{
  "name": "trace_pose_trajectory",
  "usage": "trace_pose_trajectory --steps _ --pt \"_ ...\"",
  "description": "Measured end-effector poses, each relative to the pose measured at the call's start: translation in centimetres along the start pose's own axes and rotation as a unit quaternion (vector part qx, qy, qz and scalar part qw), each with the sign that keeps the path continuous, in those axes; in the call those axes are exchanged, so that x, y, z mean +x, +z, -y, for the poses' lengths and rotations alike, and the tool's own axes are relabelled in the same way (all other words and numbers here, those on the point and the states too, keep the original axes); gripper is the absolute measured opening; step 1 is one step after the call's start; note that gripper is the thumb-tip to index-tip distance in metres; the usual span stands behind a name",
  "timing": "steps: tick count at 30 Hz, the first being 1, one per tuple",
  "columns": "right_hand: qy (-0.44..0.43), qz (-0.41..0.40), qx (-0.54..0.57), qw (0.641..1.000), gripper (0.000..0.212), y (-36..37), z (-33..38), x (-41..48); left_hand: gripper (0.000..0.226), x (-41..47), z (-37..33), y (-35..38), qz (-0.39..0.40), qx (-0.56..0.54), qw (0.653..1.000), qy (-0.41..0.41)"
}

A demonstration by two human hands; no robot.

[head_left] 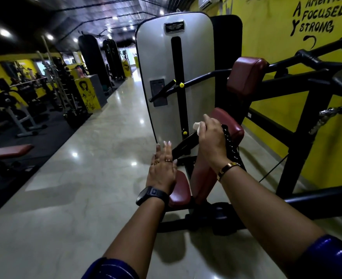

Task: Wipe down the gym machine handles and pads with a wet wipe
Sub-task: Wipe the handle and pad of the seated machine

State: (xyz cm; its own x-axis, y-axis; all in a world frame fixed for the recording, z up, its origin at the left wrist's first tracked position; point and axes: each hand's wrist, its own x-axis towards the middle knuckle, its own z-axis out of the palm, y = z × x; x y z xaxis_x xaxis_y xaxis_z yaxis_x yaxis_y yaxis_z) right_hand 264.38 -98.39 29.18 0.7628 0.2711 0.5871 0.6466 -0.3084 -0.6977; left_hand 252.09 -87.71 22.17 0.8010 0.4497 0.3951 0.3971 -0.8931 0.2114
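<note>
White against dark metal, the wet wipe (198, 125) sits bunched under the fingers of the right hand (210, 141), which we see curled over the top of a black bar (183, 147) on the gym machine (306, 121). Only a small crumpled corner of the wipe shows past the fingers; the rest is hidden in the grasp. Just right of that hand a ribbed grip (229, 141) runs down beside the wrist, where a gold bracelet (227, 168) sits. Behind the hand lies a maroon middle pad (231, 125), and higher up, well apart from it, an upper pad (246, 77) of the same maroon is fixed to the machine. The left hand (162, 170) is spread flat with fingers straight and holds nothing. It is lower and nearer to us, its heel over the edge of the lower pad (179, 191), though we cannot tell whether it touches the vinyl. It wears rings (168, 160), and a black watch (152, 195) wraps the wrist. Beyond both hands stands the silver shroud (166, 77) of the weight stack. The machine rests on a pale glossy floor (85, 178) beside a yellow wall (276, 57) with black lettering. Far to the left we make out a bench (9, 151) with a maroon top.
</note>
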Motion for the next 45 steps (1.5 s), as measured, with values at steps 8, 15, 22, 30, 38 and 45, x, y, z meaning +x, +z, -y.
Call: trace_pose_trajectory --steps 8,15,22,30,38,45 --pt "0.164 -0.001 0.167 0.972 0.048 0.2 0.5 -1.1 0.075 0.0 0.0 0.1 -0.013 -0.017 1.0 0.005" --pt "0.389 0.096 0.32 0.858 0.028 2.3 1.8 -3.3 0.067 -0.2 -0.3 -0.5 0.009 0.001 1.0 -0.006" --pt "0.377 0.277 0.409 0.784 0.023 1.3 3.4 -4.7 0.077 -0.2 -0.3 -0.7 -0.002 -0.035 0.999 -0.004" --pt "0.394 0.065 0.577 0.713 0.014 1.3 0.8 -1.4 0.075 -0.1 -0.3 -0.7 0.005 -0.047 0.999 -0.007" --pt "0.271 0.016 0.562 0.782 0.011 -0.3 1.0 -0.2 0.074 -0.4 -0.8 -1.6 0.008 -0.066 0.998 -0.005" --pt "0.098 0.0 0.169 0.981 0.053 -0.4 1.0 -1.3 0.048 -0.8 -1.6 -2.8 0.039 -0.02 0.997 -0.057"
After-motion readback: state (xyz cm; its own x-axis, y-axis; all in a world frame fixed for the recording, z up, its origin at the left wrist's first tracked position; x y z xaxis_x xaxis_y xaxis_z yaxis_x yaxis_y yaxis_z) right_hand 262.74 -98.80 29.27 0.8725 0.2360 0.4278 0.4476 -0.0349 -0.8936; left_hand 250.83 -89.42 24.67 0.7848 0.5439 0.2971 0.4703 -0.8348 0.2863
